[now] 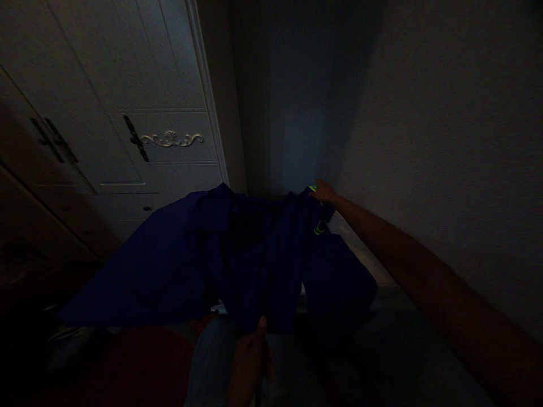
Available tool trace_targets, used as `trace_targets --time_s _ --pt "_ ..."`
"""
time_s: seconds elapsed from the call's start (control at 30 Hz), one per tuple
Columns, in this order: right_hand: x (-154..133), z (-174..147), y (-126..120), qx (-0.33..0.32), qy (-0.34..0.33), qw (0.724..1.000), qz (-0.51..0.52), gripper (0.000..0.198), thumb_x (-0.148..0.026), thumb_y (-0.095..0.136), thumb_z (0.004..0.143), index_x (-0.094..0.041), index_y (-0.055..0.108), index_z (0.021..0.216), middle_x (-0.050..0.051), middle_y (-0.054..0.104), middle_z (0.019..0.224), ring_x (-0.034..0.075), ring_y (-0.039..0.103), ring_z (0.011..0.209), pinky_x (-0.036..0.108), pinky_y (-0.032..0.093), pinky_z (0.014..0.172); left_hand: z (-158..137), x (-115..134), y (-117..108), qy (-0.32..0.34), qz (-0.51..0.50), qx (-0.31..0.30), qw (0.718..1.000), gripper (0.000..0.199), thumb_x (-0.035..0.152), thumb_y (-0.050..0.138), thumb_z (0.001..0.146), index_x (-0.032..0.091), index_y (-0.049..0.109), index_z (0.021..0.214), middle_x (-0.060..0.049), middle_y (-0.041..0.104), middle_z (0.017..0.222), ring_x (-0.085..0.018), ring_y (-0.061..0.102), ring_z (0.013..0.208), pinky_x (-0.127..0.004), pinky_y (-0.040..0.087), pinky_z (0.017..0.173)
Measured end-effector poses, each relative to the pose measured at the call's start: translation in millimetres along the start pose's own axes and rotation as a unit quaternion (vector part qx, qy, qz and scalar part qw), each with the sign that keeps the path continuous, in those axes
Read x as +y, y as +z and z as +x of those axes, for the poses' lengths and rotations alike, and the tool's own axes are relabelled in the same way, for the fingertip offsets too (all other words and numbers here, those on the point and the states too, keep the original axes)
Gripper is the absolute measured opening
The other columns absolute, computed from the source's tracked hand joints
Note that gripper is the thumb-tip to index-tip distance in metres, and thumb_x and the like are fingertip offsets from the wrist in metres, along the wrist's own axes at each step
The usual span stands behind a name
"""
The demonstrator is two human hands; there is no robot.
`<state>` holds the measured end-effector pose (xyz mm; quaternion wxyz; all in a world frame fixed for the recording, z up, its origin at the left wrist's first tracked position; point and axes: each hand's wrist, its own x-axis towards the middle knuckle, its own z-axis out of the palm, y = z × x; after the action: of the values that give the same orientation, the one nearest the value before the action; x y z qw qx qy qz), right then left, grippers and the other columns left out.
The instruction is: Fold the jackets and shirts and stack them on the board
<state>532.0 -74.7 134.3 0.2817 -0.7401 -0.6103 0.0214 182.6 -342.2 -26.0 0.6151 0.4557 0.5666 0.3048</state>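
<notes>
In the dim head view, a dark blue garment [258, 265] with bright yellow-green markings is spread out in folds before me, one wide part reaching left and another hanging to the right. At its upper right edge, my right hand [324, 192] pinches the cloth beside a yellow-green patch, arm outstretched. Low in the middle, my left hand [250, 359] has its thumb up against the garment's lower edge and its fingers curled. Darkness hides what those fingers hold, if anything.
A pale wardrobe [173, 85] with dark handles and a carved scroll stands at the left. A plain wall [458, 113] rises on the right. My jeans-covered leg [212, 356] is below, with red cloth [148, 362] beside it. A pale surface [369, 257] shows under the garment.
</notes>
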Motion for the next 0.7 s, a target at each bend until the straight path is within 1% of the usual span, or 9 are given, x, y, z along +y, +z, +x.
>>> trace_targets --time_s 0.1,0.17,0.23,0.3,0.33,0.4,0.47,0.57,0.7 --pt "5.4 -50.5 28.0 -0.011 -0.076 0.997 0.007 0.059 -0.013 0.060 0.080 -0.011 0.049 0.137 0.018 0.043 0.147 0.027 0.037 0.138 0.040 0.032 0.114 -4.7 4.5 2.8 0.023 -0.015 -0.021 0.999 0.061 0.071 0.053 0.079 0.021 0.058 0.045 -0.004 0.051 0.038 -0.015 0.048 0.036 -0.025 0.033 0.041" --pt "4.4 -90.3 43.3 -0.001 -0.157 0.986 0.046 0.050 -0.013 0.055 0.083 -0.015 0.053 0.132 0.015 0.048 0.141 0.025 0.043 0.133 0.044 0.033 0.113 -4.5 5.9 6.5 0.065 -0.028 -0.009 0.997 0.051 0.066 0.059 0.077 0.019 0.064 0.059 -0.004 0.061 0.052 -0.014 0.052 0.042 -0.024 0.037 0.044" --pt "-1.5 -132.3 53.3 0.019 -0.237 0.965 0.112 0.039 -0.016 0.052 0.085 -0.017 0.059 0.124 0.014 0.056 0.130 0.025 0.052 0.124 0.047 0.038 0.109 -2.1 5.2 10.1 0.119 -0.047 0.053 0.990 0.042 0.060 0.064 0.076 0.019 0.068 0.083 -0.006 0.070 0.076 -0.017 0.062 0.056 -0.026 0.045 0.052" --pt "-12.1 -173.0 56.4 0.030 -0.265 0.949 0.166 0.029 -0.021 0.051 0.089 -0.020 0.064 0.116 0.011 0.062 0.118 0.023 0.058 0.113 0.045 0.044 0.102 1.2 3.5 13.0 0.169 -0.043 0.139 0.975 0.043 0.053 0.068 0.076 0.018 0.065 0.102 -0.009 0.069 0.099 -0.020 0.067 0.077 -0.029 0.052 0.066" --pt "-18.6 -192.0 55.6 0.027 -0.264 0.946 0.187 0.026 -0.023 0.052 0.091 -0.021 0.066 0.112 0.010 0.064 0.113 0.022 0.060 0.108 0.043 0.047 0.098 2.9 2.5 14.3 0.192 -0.030 0.181 0.964 0.045 0.049 0.069 0.075 0.018 0.062 0.108 -0.011 0.066 0.106 -0.021 0.066 0.084 -0.030 0.052 0.071" --pt "-32.6 -225.8 51.6 -0.003 -0.246 0.943 0.225 0.021 -0.026 0.053 0.092 -0.024 0.069 0.105 0.007 0.066 0.104 0.020 0.063 0.099 0.038 0.050 0.092 6.2 0.7 17.0 0.229 0.019 0.241 0.943 0.049 0.043 0.070 0.075 0.016 0.059 0.115 -0.013 0.060 0.114 -0.022 0.064 0.086 -0.033 0.053 0.074" --pt "-45.4 -254.3 48.9 -0.049 -0.223 0.937 0.264 0.018 -0.029 0.055 0.093 -0.025 0.070 0.103 0.005 0.069 0.100 0.019 0.065 0.094 0.035 0.051 0.088 9.8 -1.7 20.2 0.255 0.069 0.265 0.927 0.053 0.038 0.068 0.076 0.015 0.054 0.122 -0.016 0.054 0.122 -0.021 0.063 0.084 -0.035 0.053 0.074" --pt "-58.7 -288.3 56.3 -0.075 -0.183 0.931 0.308 0.019 -0.031 0.056 0.093 -0.026 0.071 0.105 0.004 0.071 0.100 0.018 0.067 0.094 0.034 0.052 0.086 16.2 -6.7 23.9 0.277 0.126 0.245 0.921 0.054 0.033 0.064 0.079 0.016 0.050 0.127 -0.016 0.052 0.124 -0.024 0.062 0.094 -0.041 0.052 0.084" --pt "-62.6 -316.3 86.8 -0.031 -0.142 0.940 0.310 0.022 -0.030 0.056 0.092 -0.026 0.070 0.109 0.006 0.069 0.106 0.019 0.065 0.101 0.036 0.050 0.092 26.0 -6.4 19.9 0.272 0.186 0.203 0.922 0.048 0.027 0.064 0.078 0.017 0.052 0.123 -0.015 0.057 0.119 -0.028 0.060 0.104 -0.042 0.049 0.089"
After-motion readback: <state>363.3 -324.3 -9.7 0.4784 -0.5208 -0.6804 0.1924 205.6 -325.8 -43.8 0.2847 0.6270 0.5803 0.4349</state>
